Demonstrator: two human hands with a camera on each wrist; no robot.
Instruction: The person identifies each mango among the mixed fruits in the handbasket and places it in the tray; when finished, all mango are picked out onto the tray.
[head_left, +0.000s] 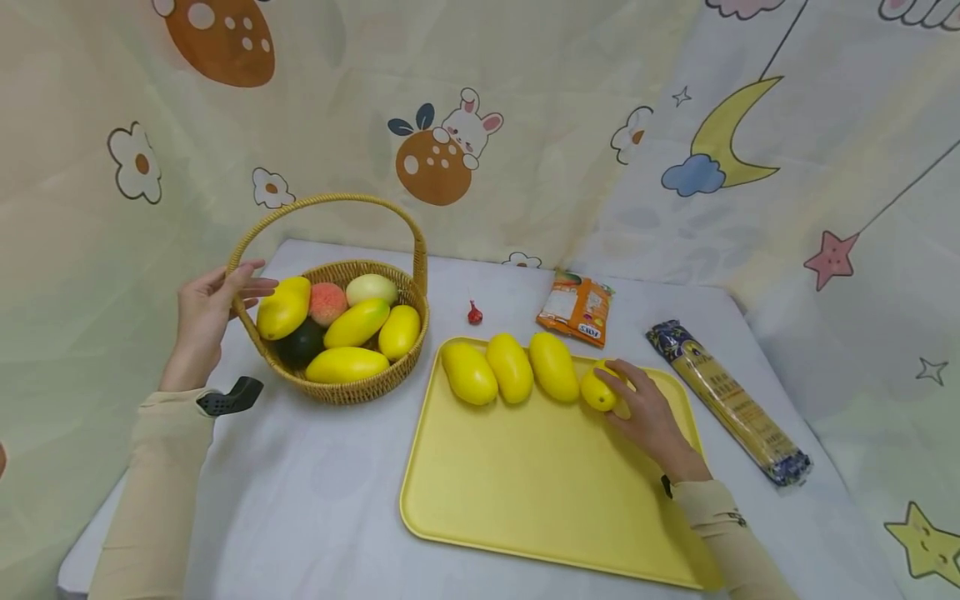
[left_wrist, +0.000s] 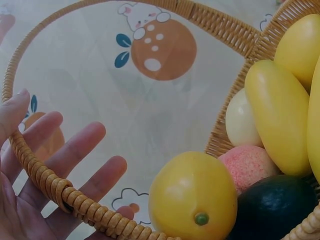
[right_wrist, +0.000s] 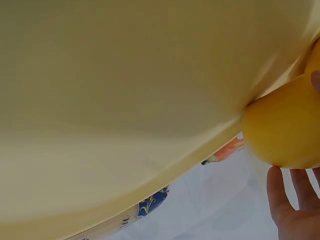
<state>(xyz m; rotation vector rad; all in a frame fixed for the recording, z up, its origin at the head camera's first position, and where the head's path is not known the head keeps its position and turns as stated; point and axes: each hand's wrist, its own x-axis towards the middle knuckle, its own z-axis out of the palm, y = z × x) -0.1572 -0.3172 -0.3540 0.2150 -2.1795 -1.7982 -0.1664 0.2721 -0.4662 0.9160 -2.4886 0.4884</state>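
The smooth tray [head_left: 540, 479] is bordered by a crinkled packet [head_left: 576, 308] at twelve o'clock, a glossy mango [head_left: 597, 390] gripped at one by the right hand [head_left: 647, 417], the wicker handle [head_left: 420, 271] at ten straddled by the outspread left hand [head_left: 207, 315]

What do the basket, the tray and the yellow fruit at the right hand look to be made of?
Basket: woven wicker or a plastic imitation, slightly glossy; ridged, interlaced strands show.
Tray: probably moulded plastic, satin; its even yellow surface has rounded corners.
Yellow fruit at the right hand: perhaps hard plastic or foam imitation, smooth with soft highlights; real skin can't be ruled out.
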